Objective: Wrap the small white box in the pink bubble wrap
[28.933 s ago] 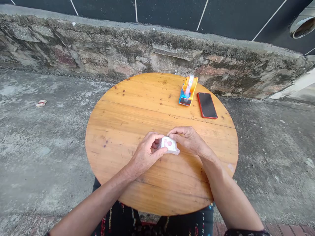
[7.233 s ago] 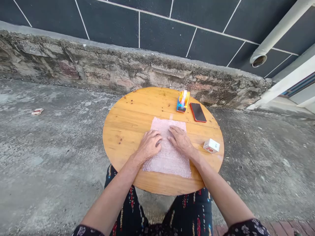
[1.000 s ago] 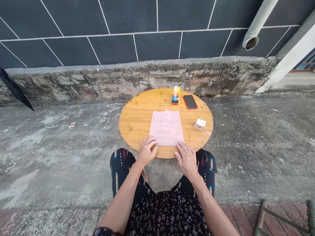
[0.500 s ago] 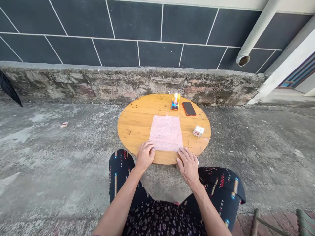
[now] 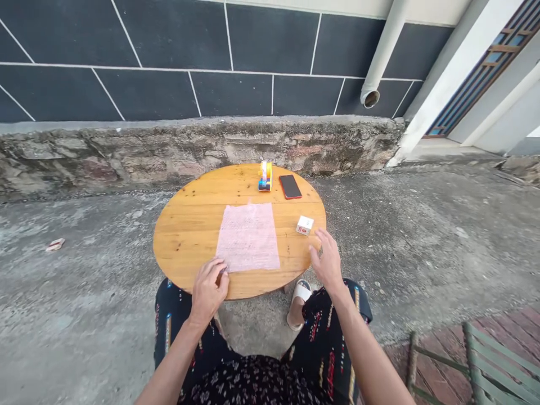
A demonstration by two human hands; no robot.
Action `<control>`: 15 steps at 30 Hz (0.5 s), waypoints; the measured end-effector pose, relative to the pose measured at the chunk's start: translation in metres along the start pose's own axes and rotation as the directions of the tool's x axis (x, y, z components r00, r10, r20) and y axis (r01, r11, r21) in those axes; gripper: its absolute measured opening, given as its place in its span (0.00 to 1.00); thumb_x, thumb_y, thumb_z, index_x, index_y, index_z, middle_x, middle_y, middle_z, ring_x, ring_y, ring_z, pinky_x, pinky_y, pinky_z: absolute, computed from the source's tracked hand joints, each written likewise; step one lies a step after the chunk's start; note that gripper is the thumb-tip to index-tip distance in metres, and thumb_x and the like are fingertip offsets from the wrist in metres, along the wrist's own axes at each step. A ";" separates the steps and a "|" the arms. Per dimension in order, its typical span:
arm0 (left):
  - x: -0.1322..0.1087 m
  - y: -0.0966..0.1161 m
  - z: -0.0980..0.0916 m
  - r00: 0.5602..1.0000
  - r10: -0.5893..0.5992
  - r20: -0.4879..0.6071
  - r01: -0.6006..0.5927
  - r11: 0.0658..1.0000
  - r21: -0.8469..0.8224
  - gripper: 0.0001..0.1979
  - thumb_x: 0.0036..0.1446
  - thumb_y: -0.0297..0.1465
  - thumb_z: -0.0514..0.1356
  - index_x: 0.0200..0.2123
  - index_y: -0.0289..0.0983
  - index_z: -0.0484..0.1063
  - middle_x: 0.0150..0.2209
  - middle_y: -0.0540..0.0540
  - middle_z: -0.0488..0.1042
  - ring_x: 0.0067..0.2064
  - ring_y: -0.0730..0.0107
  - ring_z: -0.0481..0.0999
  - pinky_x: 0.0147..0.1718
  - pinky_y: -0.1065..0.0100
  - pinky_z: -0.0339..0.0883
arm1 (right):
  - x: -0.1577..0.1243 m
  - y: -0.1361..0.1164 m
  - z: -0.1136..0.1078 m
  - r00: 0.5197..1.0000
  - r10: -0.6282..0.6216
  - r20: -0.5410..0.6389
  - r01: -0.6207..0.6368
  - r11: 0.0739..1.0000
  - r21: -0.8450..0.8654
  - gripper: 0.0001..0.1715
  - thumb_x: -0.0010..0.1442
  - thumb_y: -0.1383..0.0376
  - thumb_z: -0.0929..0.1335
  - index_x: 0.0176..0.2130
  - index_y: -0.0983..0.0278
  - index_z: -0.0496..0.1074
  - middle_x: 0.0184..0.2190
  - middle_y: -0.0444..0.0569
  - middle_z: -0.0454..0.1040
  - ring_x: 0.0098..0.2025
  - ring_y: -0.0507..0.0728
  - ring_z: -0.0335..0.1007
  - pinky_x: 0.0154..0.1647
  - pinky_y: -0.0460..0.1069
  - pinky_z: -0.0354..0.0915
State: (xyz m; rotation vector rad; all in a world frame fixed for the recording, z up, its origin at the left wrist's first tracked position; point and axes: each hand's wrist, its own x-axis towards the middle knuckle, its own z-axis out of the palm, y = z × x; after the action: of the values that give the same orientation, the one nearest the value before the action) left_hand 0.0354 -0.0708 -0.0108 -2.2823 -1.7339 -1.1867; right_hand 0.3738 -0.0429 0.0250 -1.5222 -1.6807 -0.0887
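Note:
A pink sheet of bubble wrap (image 5: 248, 236) lies flat on the round wooden table (image 5: 185, 247). At its near left corner is my left hand (image 5: 208, 287), with curled fingers and the thumb closed on the edge. My right hand (image 5: 328, 261) is off the sheet, over the table's right edge, its fingers apart and nothing in them. Just beyond those fingertips sits a small white box (image 5: 304, 225) with red print.
Toward the back of the table stand a yellow and blue tape dispenser (image 5: 265, 176) and a phone (image 5: 290, 187) with a red edge. Behind it runs a stone ledge (image 5: 169, 149) under a dark tiled wall. A green slatted chair (image 5: 493, 360) is at the lower right.
My right hand has left the near right corner of the bubble wrap and moved right and forward toward the small box. My left hand stays at its corner. The view has turned right.

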 end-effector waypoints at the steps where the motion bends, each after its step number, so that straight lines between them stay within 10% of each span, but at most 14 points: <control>1: 0.000 0.000 0.000 1.000 0.006 -0.003 -0.006 1.000 0.004 0.08 0.58 0.27 0.54 0.40 0.37 0.71 0.47 0.41 0.74 0.52 0.56 0.72 0.53 0.53 0.65 | 0.010 0.005 0.002 1.000 0.015 0.003 -0.015 1.000 0.021 0.29 0.58 0.67 0.64 0.59 0.67 0.61 0.59 0.60 0.64 0.62 0.63 0.57 0.61 0.61 0.57; 8: -0.001 0.001 0.002 1.000 0.011 -0.011 -0.010 0.999 0.037 0.09 0.58 0.27 0.54 0.40 0.37 0.71 0.47 0.40 0.74 0.52 0.56 0.72 0.53 0.53 0.66 | 0.049 0.019 0.024 0.985 0.126 0.117 -0.150 0.963 0.224 0.42 0.51 0.65 0.69 0.62 0.69 0.57 0.60 0.61 0.62 0.63 0.65 0.55 0.65 0.61 0.52; 15: -0.001 -0.006 0.001 0.999 0.026 -0.021 -0.026 0.999 -0.033 0.09 0.57 0.28 0.55 0.41 0.37 0.72 0.46 0.41 0.75 0.51 0.55 0.73 0.53 0.51 0.67 | 0.045 0.008 0.025 0.930 0.303 0.210 -0.368 0.800 0.474 0.29 0.51 0.62 0.70 0.53 0.63 0.68 0.47 0.54 0.75 0.47 0.62 0.73 0.52 0.61 0.65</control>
State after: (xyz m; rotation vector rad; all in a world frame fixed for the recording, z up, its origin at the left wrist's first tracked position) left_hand 0.0312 -0.0692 -0.0147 -2.2958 -1.6850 -1.2391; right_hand 0.3718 0.0087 0.0327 -1.4028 -1.3483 0.6099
